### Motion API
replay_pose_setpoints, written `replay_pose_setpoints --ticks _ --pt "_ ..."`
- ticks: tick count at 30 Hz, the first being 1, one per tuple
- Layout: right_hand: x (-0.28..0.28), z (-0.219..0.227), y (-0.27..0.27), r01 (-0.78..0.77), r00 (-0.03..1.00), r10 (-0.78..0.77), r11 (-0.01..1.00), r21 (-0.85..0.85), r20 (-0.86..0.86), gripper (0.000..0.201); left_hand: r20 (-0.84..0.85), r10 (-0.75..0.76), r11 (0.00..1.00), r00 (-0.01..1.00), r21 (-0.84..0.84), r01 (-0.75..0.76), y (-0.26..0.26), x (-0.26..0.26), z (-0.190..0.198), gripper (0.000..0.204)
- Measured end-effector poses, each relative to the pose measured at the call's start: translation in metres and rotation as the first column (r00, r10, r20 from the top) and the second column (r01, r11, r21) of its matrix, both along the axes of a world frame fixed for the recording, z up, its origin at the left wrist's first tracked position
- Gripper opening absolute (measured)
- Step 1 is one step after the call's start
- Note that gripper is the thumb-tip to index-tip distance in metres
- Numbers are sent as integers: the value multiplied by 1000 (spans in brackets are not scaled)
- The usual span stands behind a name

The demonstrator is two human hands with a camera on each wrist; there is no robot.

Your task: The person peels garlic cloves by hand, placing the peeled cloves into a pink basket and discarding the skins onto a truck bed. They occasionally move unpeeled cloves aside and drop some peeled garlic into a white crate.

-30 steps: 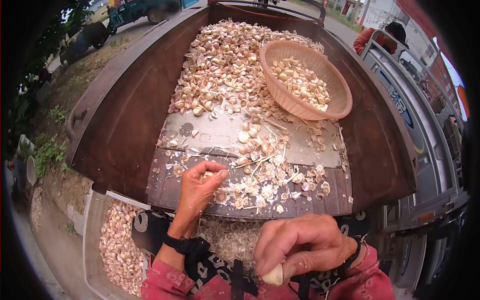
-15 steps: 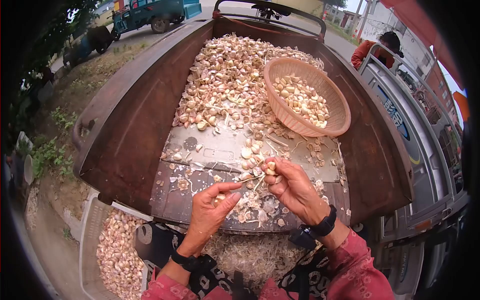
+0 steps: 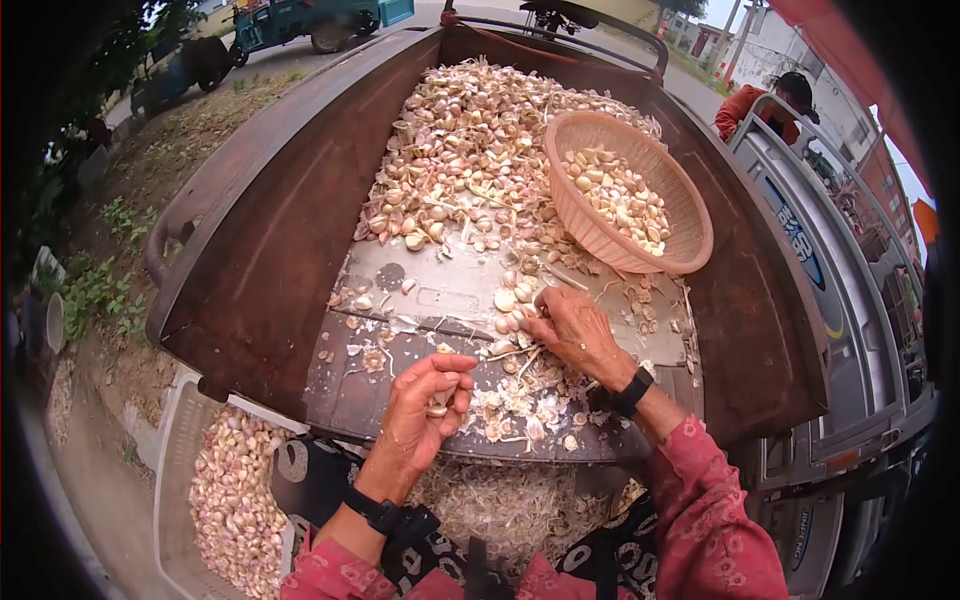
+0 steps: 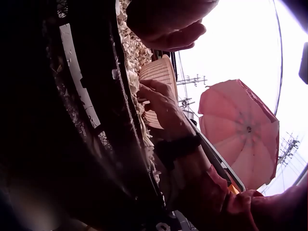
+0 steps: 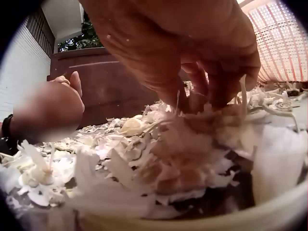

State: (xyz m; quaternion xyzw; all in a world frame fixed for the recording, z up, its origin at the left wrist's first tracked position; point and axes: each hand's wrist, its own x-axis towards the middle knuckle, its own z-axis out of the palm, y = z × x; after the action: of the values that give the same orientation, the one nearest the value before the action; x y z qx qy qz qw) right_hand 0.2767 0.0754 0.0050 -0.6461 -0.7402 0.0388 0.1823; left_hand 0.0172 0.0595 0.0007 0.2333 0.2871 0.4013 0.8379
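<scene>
In the head view the left hand (image 3: 424,410) is held palm up above the near edge of the metal bed, its fingers curled round a garlic clove (image 3: 437,410). The right hand (image 3: 578,335) reaches down with bent fingers onto a small group of loose cloves (image 3: 508,298); its fingertips touch them. Dry skins (image 3: 520,405) lie between and below the two hands. From the right wrist view, the right hand (image 5: 187,48) bends over skins and stalks, and whatever lies under its fingertips is hidden.
A pink woven basket (image 3: 700,225) of cloves leans by a big garlic heap (image 3: 470,140). Rusty side walls (image 3: 270,240) flank the bed. A white crate (image 3: 175,480) of cloves stands below left. A person in orange (image 3: 738,108) is beyond a grey vehicle at right.
From near the body, the right hand has moved forward to the left hand, then onto the loose cloves; the clove it held is no longer visible. The left hand has turned palm up.
</scene>
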Motion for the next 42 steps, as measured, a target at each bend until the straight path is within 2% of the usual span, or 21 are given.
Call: replay_pose_setpoints --ticks 7,9,10,12,13,16,17,18,20,22,24,27,28,29,30,32,35,36,37,38,42 --pt "-2 12 -14 32 954 -43 999 -43 -298 25 -174 24 979 984 202 11 -1 10 -3 28" --pt "-21 27 -29 -55 759 -73 983 -175 -647 24 -349 54 946 936 317 64 -7 15 2 32" --pt "-29 30 -36 -61 753 -72 982 -178 -654 24 -358 57 948 932 313 63 -7 18 0 32" --pt "-42 33 -49 -245 569 -115 921 -301 -815 25 -476 267 749 838 650 131 -7 24 -10 37" --pt "-45 34 -52 -299 597 -70 905 -303 -799 28 -432 350 605 831 781 152 -7 27 -12 37" --pt "-46 34 -52 -337 625 -50 883 -327 -779 32 -445 389 531 807 824 198 -8 26 -8 35" --pt "-48 34 -55 -335 624 -51 884 -326 -780 32 -443 334 630 832 761 152 -10 26 -9 29" --pt "-54 34 -57 -291 606 -89 900 -325 -791 34 -443 335 628 832 763 153 -11 26 -9 29" --pt "-67 31 -61 -202 564 -160 924 -324 -810 37 -400 199 855 895 517 41 -12 28 -12 23" --pt "-79 23 -64 -163 634 -110 949 -271 -766 37 -391 215 869 895 495 7 -12 27 -14 20" --pt "-86 12 -62 -110 515 -170 959 -262 -840 35 -386 227 883 894 468 -22 -14 28 -16 20" --pt "-95 -6 -60 -40 462 -136 984 -173 -876 30 -309 316 800 897 595 -77 -18 35 -15 17" --pt "-98 -7 -60 -20 423 -132 988 -155 -896 29 -326 304 821 895 566 -73 -19 32 -11 17" --pt "-100 -10 -61 -71 194 -204 973 -221 -960 26 -345 294 842 891 535 -70 -21 30 -10 16" --pt "-101 -10 -63 -70 192 -205 973 -221 -960 26 -347 292 842 892 535 -67 -21 31 -12 16" --pt "-102 -7 -66 -179 -239 -303 948 -265 -923 24 -232 297 832 926 538 -132 -19 33 -20 18" --pt "-105 -1 -69 -194 -362 -317 945 -262 -877 22 -111 164 941 980 317 -121 -18 29 -5 20" --pt "-82 3 -74 -278 174 -346 881 -383 -922 22 -114 180 938 977 319 -136 -14 21 -5 20" --pt "-63 9 -77 -273 580 -48 929 -250 -813 27 -24 128 964 991 236 -119 -11 15 -5 22" --pt "-49 15 -80 -329 845 236 937 -118 -479 34 71 81 984 994 151 -91 -9 11 -7 23" --pt "2 29 -44 -52 953 52 999 8 -299 34 112 48 987 993 144 -64 -5 7 -8 23"
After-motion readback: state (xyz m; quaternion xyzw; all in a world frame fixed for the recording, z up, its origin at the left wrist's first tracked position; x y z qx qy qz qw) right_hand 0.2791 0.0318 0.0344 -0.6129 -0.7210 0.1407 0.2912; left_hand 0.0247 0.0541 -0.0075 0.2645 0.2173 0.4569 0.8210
